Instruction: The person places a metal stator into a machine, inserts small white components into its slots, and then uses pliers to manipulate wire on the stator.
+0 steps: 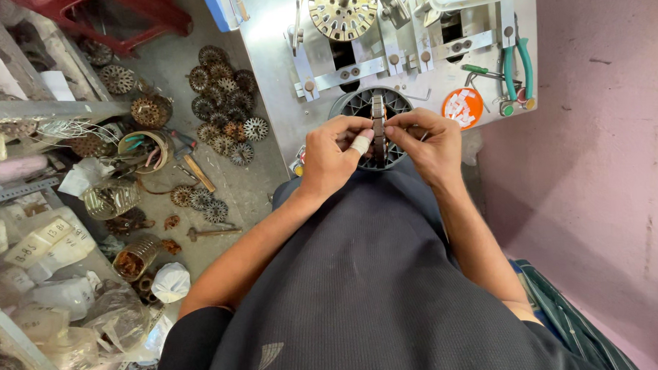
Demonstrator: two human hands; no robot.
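Observation:
Both my hands meet in front of my chest around a thin, dark, toothed metal core (378, 125) held edge-on. My left hand (333, 154), with a white bandage on one finger, pinches the core's left side. My right hand (427, 143) pinches its right side. Just behind the core sits a round grey slotted holder (355, 104) set in the metal workbench (274, 70). A shiny round slotted disc (342, 11) is mounted further back on the bench.
Green-handled pliers (518, 72) and an orange lid holding white pieces (462, 106) lie at the bench's right. On the floor to the left lie several rusty toothed cores (222, 101), wire coils and bags on shelves (48, 289). A pink wall (605, 146) stands at the right.

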